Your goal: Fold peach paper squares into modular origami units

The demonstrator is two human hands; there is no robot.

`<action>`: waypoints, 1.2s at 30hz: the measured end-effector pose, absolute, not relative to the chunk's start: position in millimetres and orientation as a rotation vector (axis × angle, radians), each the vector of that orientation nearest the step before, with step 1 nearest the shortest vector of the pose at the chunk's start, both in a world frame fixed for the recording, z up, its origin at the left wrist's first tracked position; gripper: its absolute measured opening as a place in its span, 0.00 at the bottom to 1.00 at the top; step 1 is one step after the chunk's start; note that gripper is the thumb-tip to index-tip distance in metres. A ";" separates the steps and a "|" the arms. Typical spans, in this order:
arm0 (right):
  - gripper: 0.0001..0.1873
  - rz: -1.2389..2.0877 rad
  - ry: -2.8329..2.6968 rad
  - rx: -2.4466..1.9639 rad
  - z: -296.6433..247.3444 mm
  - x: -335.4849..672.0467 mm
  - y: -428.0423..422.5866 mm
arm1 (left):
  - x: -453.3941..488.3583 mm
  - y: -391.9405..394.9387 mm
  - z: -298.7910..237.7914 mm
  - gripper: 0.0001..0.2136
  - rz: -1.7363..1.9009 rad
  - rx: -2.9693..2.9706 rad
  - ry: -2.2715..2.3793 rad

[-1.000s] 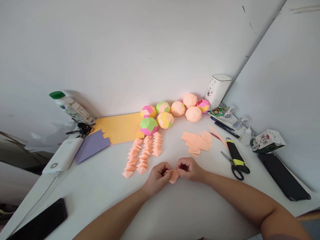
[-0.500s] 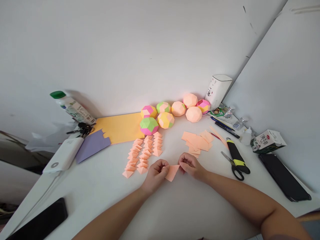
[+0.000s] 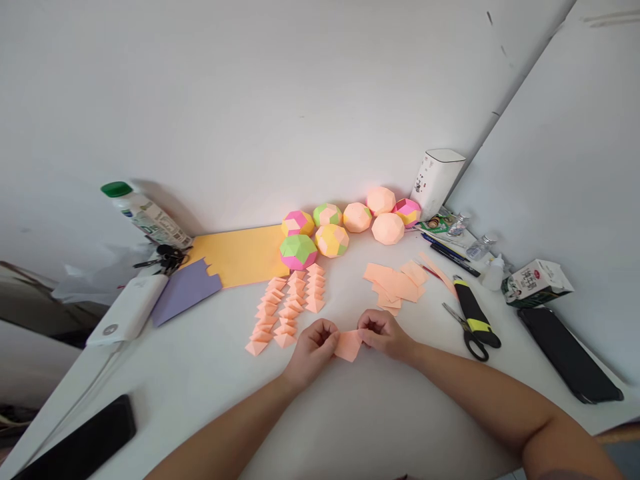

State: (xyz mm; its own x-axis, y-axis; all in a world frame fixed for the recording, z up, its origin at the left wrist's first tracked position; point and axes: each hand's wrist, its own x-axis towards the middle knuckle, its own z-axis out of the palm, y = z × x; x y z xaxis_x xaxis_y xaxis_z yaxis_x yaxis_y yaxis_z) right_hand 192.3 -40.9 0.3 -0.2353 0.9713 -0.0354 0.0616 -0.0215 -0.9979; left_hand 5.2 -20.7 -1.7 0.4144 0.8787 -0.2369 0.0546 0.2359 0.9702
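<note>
Between my two hands is a small piece of peach paper (image 3: 349, 346), its lower edge coming to a point. My left hand (image 3: 314, 347) pinches its left side between thumb and fingers. The right edge is pinched by my right hand (image 3: 385, 333). Beyond my left hand, folded peach paper pieces (image 3: 266, 312) lie overlapping in three rows. Loose flat peach paper pieces (image 3: 400, 283) are piled beyond my right hand. Several faceted paper balls (image 3: 332, 241) in pink, green, yellow and peach sit along the wall.
Scissors (image 3: 473, 337) and a black-and-yellow utility knife (image 3: 475, 310) lie to the right, near pens (image 3: 453, 257), small bottles (image 3: 494, 273), a carton (image 3: 537, 281) and a black case (image 3: 570, 353). At left are yellow card (image 3: 245, 257), purple card (image 3: 185, 293), a white device (image 3: 127, 310), a bottle (image 3: 150, 213) and a phone (image 3: 80, 440).
My right hand has closed on the paper's right edge, where its fingers were at the corner before. The paper now sits more level between both hands. My left hand has barely moved.
</note>
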 end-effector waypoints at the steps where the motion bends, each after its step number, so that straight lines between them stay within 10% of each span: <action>1: 0.05 1.375 -1.404 -1.148 0.2 192.4 -40.9 | 5.2 -20.8 -2.0 0.09 0.719 1.204 0.997; 36: 0.04 1.358 -1.388 -1.181 -3.6 191.5 -40.5 | -0.3 -18.8 -7.5 0.18 0.661 1.157 0.969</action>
